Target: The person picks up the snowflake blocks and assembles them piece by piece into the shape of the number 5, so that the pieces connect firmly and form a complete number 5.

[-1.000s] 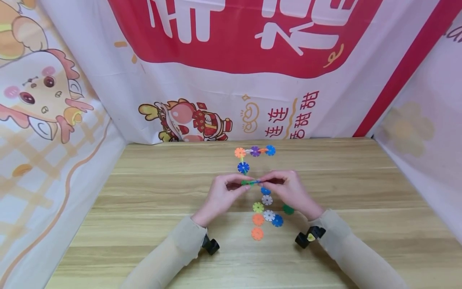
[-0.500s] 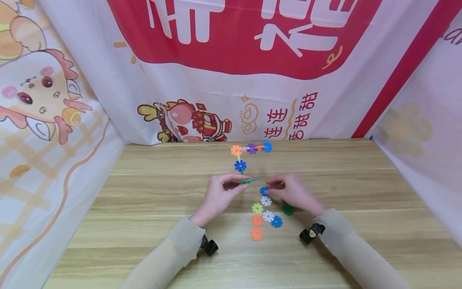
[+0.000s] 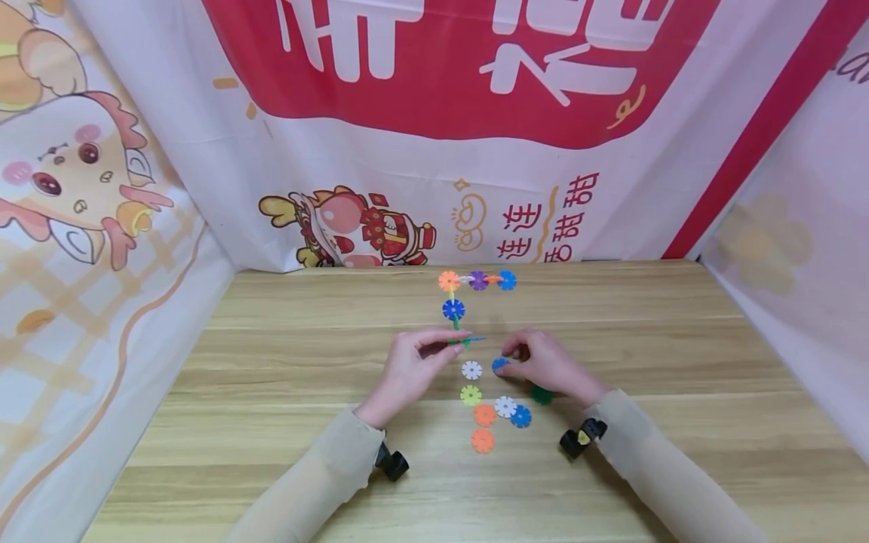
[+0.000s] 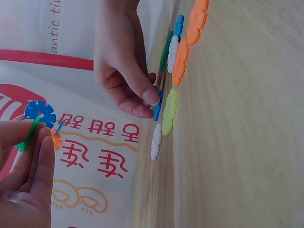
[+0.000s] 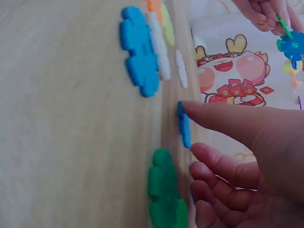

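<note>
Two narrow pinches: my left hand (image 3: pixel 410 369) grips a green disc (image 4: pixel 32 129) of the linked chain (image 3: pixel 453 310), my right hand (image 3: pixel 550 365) a blue disc (image 3: pixel 498 363) at the table (image 3: pixel 611 317).

The left forearm (image 3: pixel 312 475) slants in from the near left, the right forearm (image 3: pixel 668 467) from the near right. The left hand (image 3: pixel 414 363) is raised, thumb (image 4: pixel 14 133) and fingers (image 4: pixel 40 171) pinching. The right hand (image 3: pixel 548 366) sits lower, a little apart — thumb and forefinger in a pinching grip, the other fingers curled in.
</note>
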`<state>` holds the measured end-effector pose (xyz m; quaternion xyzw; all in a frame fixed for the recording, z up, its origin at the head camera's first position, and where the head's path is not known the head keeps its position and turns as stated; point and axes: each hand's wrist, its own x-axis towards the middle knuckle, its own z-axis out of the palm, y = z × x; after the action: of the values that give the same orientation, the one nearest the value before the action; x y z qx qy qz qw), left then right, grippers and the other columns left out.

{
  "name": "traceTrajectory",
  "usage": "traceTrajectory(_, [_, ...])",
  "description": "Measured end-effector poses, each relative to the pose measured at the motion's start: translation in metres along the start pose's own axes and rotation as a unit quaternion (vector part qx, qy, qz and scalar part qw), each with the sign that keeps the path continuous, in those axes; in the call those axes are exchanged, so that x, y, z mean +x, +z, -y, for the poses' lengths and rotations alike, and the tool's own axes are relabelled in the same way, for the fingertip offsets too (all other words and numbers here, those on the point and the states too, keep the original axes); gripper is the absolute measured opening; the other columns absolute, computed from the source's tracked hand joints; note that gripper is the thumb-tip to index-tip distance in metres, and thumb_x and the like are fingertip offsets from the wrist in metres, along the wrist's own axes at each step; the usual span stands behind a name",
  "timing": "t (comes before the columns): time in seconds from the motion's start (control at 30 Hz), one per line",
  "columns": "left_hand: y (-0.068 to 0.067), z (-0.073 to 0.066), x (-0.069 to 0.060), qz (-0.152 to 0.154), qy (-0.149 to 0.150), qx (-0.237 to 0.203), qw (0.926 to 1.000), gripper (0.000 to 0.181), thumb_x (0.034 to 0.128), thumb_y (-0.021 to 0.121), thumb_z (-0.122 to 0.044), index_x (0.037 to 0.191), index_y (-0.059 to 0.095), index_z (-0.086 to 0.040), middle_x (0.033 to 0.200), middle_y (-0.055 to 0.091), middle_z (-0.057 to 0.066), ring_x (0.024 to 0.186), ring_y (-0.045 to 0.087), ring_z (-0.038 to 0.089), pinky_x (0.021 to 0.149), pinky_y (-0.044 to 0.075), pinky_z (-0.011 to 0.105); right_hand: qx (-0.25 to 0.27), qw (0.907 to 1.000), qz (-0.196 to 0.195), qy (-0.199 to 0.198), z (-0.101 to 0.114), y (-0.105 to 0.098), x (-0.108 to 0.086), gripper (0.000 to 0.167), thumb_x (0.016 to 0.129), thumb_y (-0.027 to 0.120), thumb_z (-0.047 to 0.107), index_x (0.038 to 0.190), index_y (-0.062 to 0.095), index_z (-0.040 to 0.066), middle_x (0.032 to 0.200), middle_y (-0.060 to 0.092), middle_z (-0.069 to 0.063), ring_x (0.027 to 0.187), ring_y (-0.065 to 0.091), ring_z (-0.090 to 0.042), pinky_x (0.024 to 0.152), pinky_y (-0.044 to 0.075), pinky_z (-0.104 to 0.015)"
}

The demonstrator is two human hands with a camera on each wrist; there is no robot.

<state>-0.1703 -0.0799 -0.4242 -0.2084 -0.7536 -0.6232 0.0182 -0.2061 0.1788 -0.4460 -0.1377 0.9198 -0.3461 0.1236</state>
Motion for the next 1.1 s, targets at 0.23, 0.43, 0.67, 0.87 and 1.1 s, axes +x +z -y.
traceTrajectory(0.23, [0.001, 0.001, 0.001, -0.007, 0.011, 0.002, 0.9999, 0.018, 0.0962, 0.072, -0.010, 0.112, 0.079, -0.015, 0.112, 0.074, -0.004, 0.098, 0.070, 0.015, 0.084, 0.058, 0.033, 0.008, 0.9993, 0.030, 0.021, 0.000, -0.006, -0.004, 0.019, 0.087, 0.084, 0.022, 0.098, 0.072, 0.013, 0.086, 0.062, -0.003, 0.078, 0.057, -0.021, 0.069, 0.050, -0.035])
traceTrajectory(0.43, [0.002, -0.001, 0.001, -0.014, 0.007, 0.000, 0.9999, 0.017, 0.0957, 0.073, -0.009, 0.112, 0.078, -0.012, 0.111, 0.074, -0.002, 0.097, 0.070, 0.016, 0.085, 0.058, 0.033, 0.066, 0.9973, 0.032, 0.009, 0.001, -0.006, -0.007, 0.017, 0.090, 0.081, 0.017, 0.100, 0.069, 0.011, 0.089, 0.067, -0.002, 0.080, 0.060, -0.021, 0.072, 0.054, -0.036])
traceTrajectory(0.67, [0.002, 0.001, 0.001, -0.022, 0.014, -0.002, 0.9996, 0.017, 0.0945, 0.074, -0.008, 0.110, 0.078, -0.010, 0.108, 0.075, 0.000, 0.095, 0.070, 0.017, 0.084, 0.058, 0.032, 0.222, 0.9732, -0.054, -0.029, 0.020, -0.018, -0.018, 0.023, 0.094, 0.076, 0.020, 0.111, 0.072, 0.005, 0.097, 0.075, -0.008, 0.091, 0.069, -0.031, 0.083, 0.058, -0.050])
traceTrajectory(0.87, [0.002, 0.001, 0.001, -0.024, 0.015, 0.000, 0.9996, 0.017, 0.0942, 0.074, -0.006, 0.110, 0.078, -0.010, 0.108, 0.075, 0.001, 0.095, 0.070, 0.017, 0.085, 0.058, 0.032, 0.272, 0.9582, -0.085, -0.029, 0.031, -0.024, -0.023, 0.029, 0.094, 0.077, 0.025, 0.113, 0.072, 0.003, 0.099, 0.076, -0.009, 0.091, 0.071, -0.027, 0.085, 0.059, -0.043])
traceTrajectory(1.1, [0.001, 0.000, 0.000, -0.020, 0.017, 0.003, 0.9996, 0.017, 0.0944, 0.073, -0.007, 0.110, 0.078, -0.009, 0.108, 0.075, 0.000, 0.095, 0.071, 0.017, 0.085, 0.058, 0.032, 0.285, 0.9539, -0.088, -0.030, 0.036, -0.023, -0.025, 0.028, 0.094, 0.077, 0.024, 0.112, 0.072, 0.003, 0.099, 0.075, -0.010, 0.090, 0.072, -0.026, 0.083, 0.059, -0.039])
